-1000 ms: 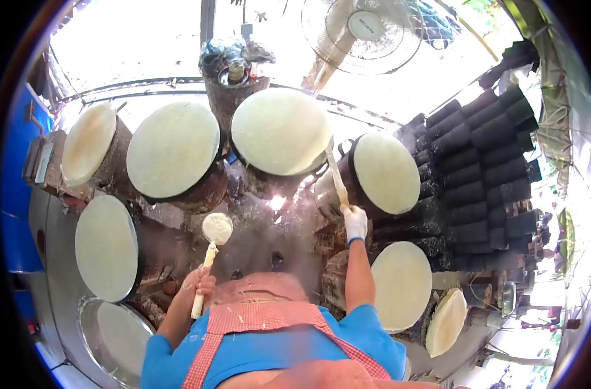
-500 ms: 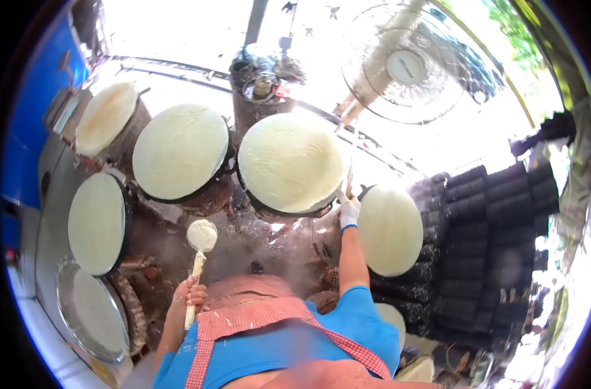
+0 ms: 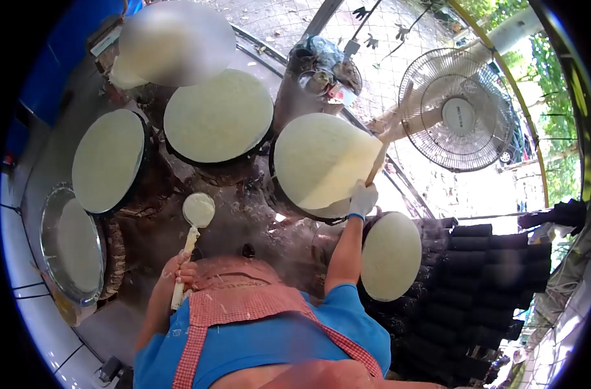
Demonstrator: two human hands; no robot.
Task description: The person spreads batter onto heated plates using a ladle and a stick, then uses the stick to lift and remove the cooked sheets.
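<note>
My bare left hand [image 3: 179, 271] is wrapped round the pale handle of a ladle [image 3: 199, 209], its bowl filled with creamy batter. On my right hand [image 3: 363, 198] is a white glove with a blue wrist edge, and the fingers close on a thin wooden spatula [image 3: 376, 165]. That spatula lies along the right edge of a pale, thin pancake [image 3: 321, 159] on a round griddle. Part of the pancake's lower right side looks folded or lifted, with a darker strip of griddle showing beneath.
More batter-covered griddles stand around: one behind [image 3: 218, 117], one left [image 3: 107, 161], one right [image 3: 391, 256]. A metal-rimmed pan [image 3: 78, 246] sits at the left. A blurred pale disc [image 3: 177, 42] covers the upper left. Dark stacked blocks [image 3: 490, 279] and a fan [image 3: 457, 113] are on the right.
The view has swung, shifting the back griddles rightward. My right hand has moved up to the pancake's right edge with the spatula, and the pancake's edge has come up. A blurred disc has appeared upper left.
</note>
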